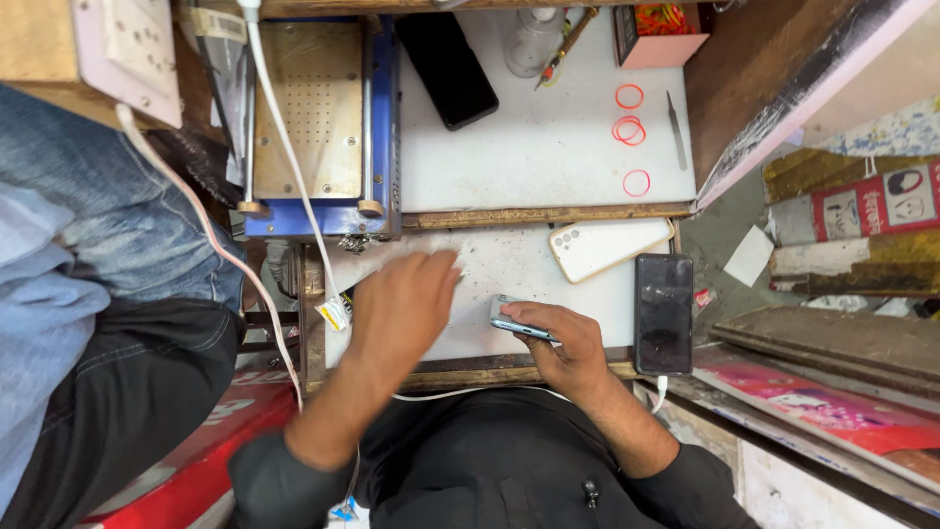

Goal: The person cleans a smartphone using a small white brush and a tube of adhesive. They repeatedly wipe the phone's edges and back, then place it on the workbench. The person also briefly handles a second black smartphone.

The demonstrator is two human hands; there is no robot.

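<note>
Two hands over white bench (509,269). Left hand (406,304) blurred, flat w/ fingers spread, seems to press pale cloth (392,257). Right hand (558,343) curled round small phone (514,321), edge-on at bench front, nr black phone (663,313).

Slim grey phone (517,323) edge-up over white worktop (509,264).
</note>
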